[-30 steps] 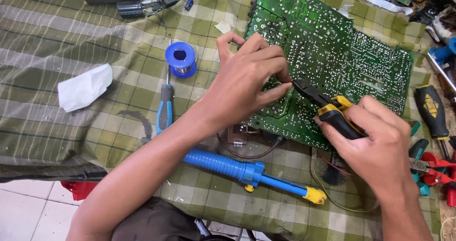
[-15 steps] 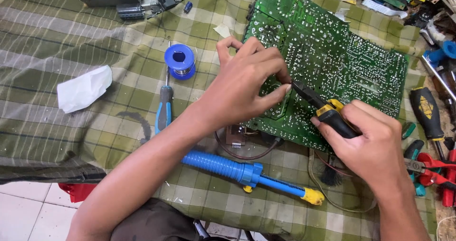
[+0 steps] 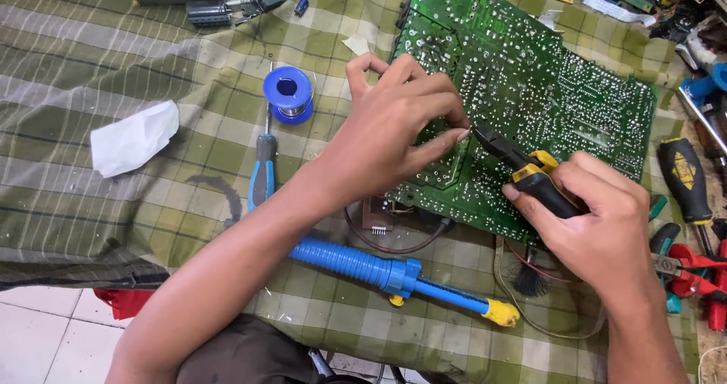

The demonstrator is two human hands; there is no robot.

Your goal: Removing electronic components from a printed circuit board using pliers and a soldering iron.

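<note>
Checked cloth (image 3: 113,58); cutters (image 3: 522,168) point up-left across board (image 3: 530,73).

Circuit board (image 3: 530,88) on cloth (image 3: 113,66); solder spool (image 3: 288,94) left.

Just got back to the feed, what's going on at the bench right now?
A person is working on a green circuit board lying solder side up on a checked cloth. The right hand grips black and yellow cutters, tips at the board. The left hand rests on the board, fingertips pinched right at the cutter tips. A blue desoldering pump, a solder spool and a screwdriver lie nearby.
</note>
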